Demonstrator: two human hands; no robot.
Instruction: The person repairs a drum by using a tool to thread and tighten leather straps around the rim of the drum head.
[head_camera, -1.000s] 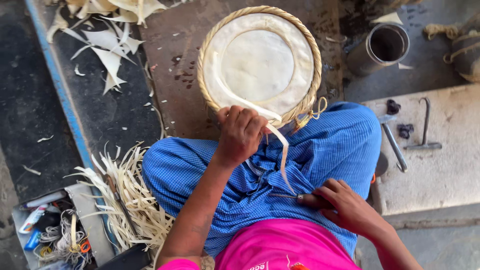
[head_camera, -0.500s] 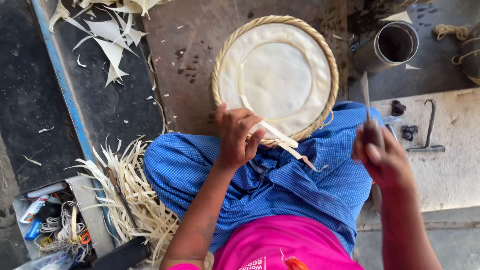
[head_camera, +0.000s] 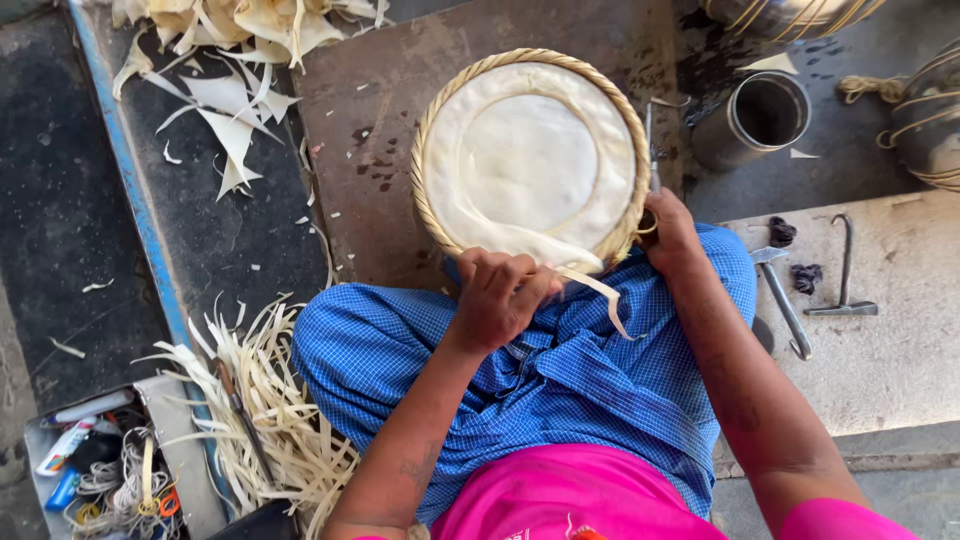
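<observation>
Round basket (head_camera: 530, 160) | pale centre, woven cane rim | loose strip (head_camera: 600, 290) hanging

Sunlit concrete floor (head_camera: 880, 370), dark mat (head_camera: 60, 220)

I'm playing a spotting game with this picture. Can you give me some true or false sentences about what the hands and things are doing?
1. The left hand pinches a pale flat leaf strip at the near edge of the round woven straw-rimmed tray. True.
2. The right hand rests flat on the pink shirt. False: it is at the tray's right rim, holding a thin metal blade.
3. A grey metal cylinder cup stands beyond the tray to the right. True.
4. The tray lies on green grass. False: it lies on a dark brown board.
5. Loose pale leaf strips are piled beside the blue checked cloth. True.
</observation>
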